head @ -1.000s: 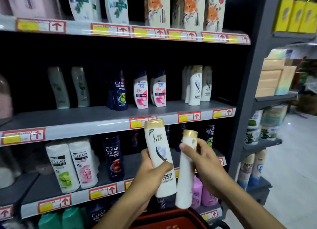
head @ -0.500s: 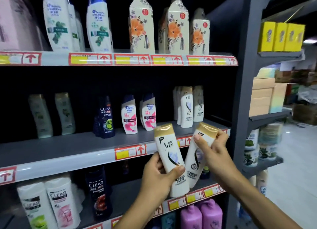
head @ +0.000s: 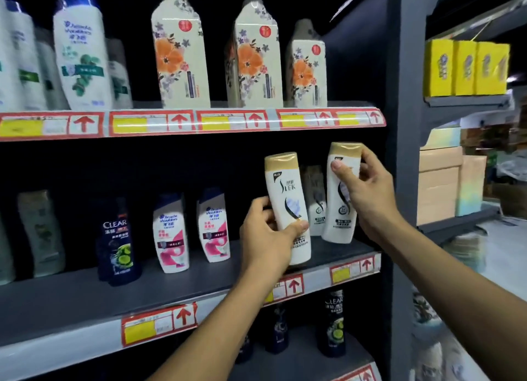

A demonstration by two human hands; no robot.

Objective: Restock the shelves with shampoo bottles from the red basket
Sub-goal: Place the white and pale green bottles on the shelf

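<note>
**Two Sleek bottles held at the middle shelf**

Two white shampoo bottles with gold caps are held up in front of the middle shelf point(head: 199, 283), at its right end. The left bottle point(head: 288, 206) is gripped low on its body by the left hand point(head: 266, 238), thumb across the front of the label and fingers wrapped behind, so the grip is closed around it. The right bottle point(head: 340, 192) is pinched near its cap by the right hand point(head: 368, 192), thumb on the front face and fingers curled behind. Both bottles are kept nearly upright with labels facing outward, probably so that they can be set down facing the aisle. A matching bottle point(head: 315, 201) is seen standing on the shelf between and behind them, which suggests this spot was chosen to keep the same product together. The right bottle's base seems just above the shelf surface; contact cannot be told. The red basket is not in view.
</note>
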